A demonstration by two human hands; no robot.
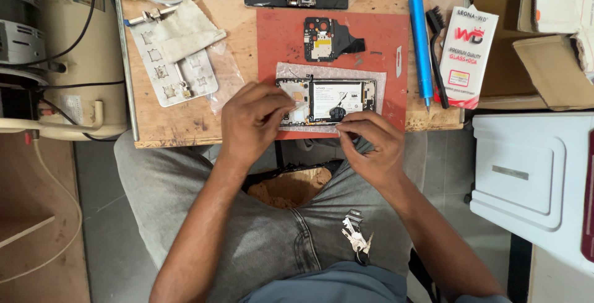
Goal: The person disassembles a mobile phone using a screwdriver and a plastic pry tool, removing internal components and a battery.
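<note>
Resting under your hands: the wooden bench [185, 123], the red mat [390, 43] on it.
Opened phone [334, 100]: lies flat on bubble wrap [378, 80] on the mat, between your hands.
Left hand [250, 123]: your fingers curl over the phone's left end, pinching there.
Right hand [371, 145]: your fingertips press its lower edge; whether they pinch anything, you cannot tell.
Circuit board [325, 37]: beyond the phone.

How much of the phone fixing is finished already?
Done: the opened phone has its back off, insides showing, and a removed black circuit piece lies apart on the red mat. In hand: the left hand presses on the phone's left end while the right hand pinches at its lower edge. Left: the phone is still open and that piece is not back in.
</note>
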